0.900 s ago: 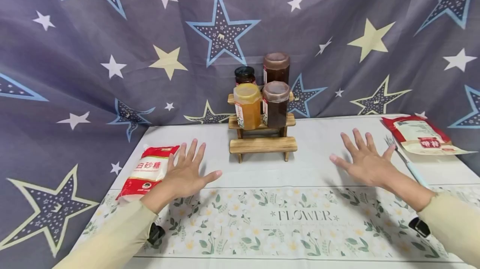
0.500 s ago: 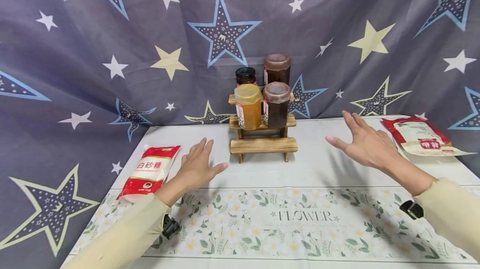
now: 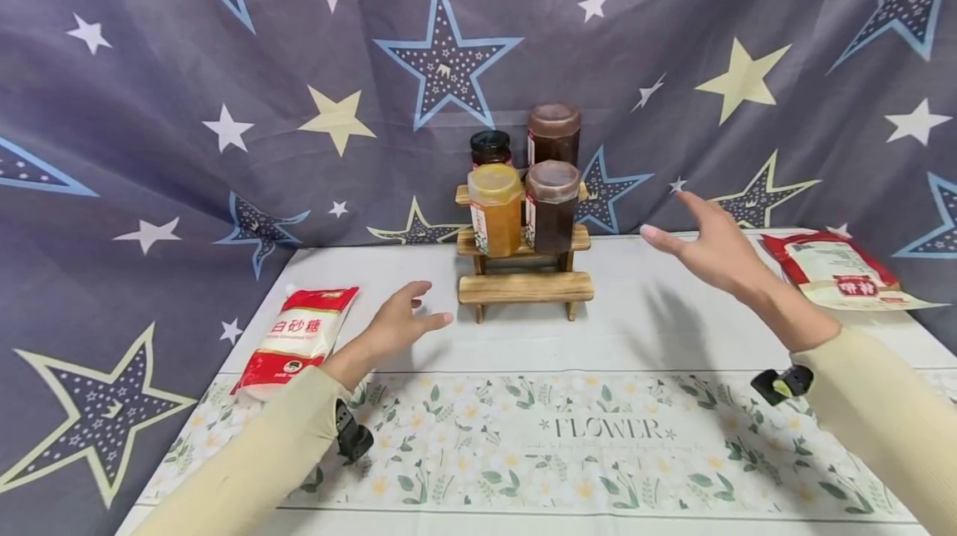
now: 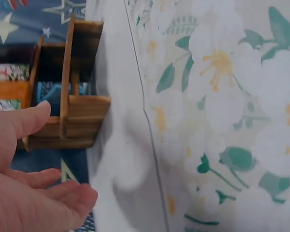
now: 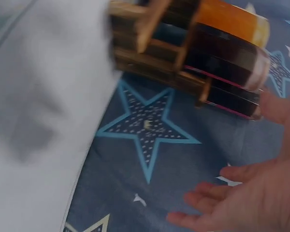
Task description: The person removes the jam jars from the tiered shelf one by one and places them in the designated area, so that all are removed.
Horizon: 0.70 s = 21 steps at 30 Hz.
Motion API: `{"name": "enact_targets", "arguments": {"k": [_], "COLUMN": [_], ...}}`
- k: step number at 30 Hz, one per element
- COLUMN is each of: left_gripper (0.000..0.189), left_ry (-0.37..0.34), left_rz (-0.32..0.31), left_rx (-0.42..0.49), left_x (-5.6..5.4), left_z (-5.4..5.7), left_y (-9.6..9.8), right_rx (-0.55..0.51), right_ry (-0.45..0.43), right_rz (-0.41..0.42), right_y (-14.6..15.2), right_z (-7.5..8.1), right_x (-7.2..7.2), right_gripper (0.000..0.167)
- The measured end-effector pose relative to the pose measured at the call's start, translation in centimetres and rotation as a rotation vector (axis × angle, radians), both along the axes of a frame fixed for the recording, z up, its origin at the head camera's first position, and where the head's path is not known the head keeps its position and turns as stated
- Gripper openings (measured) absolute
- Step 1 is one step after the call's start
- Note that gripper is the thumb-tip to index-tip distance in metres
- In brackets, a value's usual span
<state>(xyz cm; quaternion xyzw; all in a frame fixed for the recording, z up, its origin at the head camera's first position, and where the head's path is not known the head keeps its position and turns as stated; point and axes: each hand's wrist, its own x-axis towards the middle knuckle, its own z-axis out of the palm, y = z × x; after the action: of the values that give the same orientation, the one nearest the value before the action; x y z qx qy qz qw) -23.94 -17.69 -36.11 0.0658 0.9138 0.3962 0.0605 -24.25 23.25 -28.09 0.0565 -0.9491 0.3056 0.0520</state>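
Note:
A tiered wooden rack (image 3: 525,288) stands at the back middle of the table. On its middle step sit an orange jar (image 3: 497,216) and a dark brown jar (image 3: 552,212). Behind them, on the top step, are a taller brown-lidded jar (image 3: 554,133) and a black-lidded jar (image 3: 490,149). My left hand (image 3: 396,322) hovers left of the rack, fingers loosely bent, thumb toward it, holding nothing. Raised to the right of the rack, my right hand (image 3: 714,245) has its thumb apart from the fingers and holds nothing. In the right wrist view its fingers (image 5: 208,198) extend loosely.
A red and white sugar bag (image 3: 297,336) lies at the table's left, beside my left forearm. Another red and cream packet (image 3: 841,270) lies at the far right, behind my right wrist. A starry curtain (image 3: 635,46) hangs behind the table (image 3: 628,336).
Both hands have turned from flat, palm-down spreads to sideways poses. The right hand has risen and moved slightly left; the left has shifted right, toward the rack. The jars stay put.

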Motion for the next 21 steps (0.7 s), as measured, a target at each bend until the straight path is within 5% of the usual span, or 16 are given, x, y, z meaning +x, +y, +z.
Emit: {"name": "enact_targets", "arguments": {"k": [9, 21], "left_gripper": [0.072, 0.072], "left_ry": [-0.142, -0.202], "left_rz": [0.117, 0.127], "left_rx": [0.261, 0.544], "left_x": [-1.4, -2.8], "left_z": [-1.3, -2.7], "left_y": [0.8, 3.3], "right_rx": [-0.292, -0.451], "right_ry": [-0.011, -0.031], "right_rz": [0.019, 0.046], "right_y": [-2.0, -6.0], "right_z": [2.3, 6.1], "right_x": [-2.3, -6.7], "right_gripper": [0.086, 0.087]}}
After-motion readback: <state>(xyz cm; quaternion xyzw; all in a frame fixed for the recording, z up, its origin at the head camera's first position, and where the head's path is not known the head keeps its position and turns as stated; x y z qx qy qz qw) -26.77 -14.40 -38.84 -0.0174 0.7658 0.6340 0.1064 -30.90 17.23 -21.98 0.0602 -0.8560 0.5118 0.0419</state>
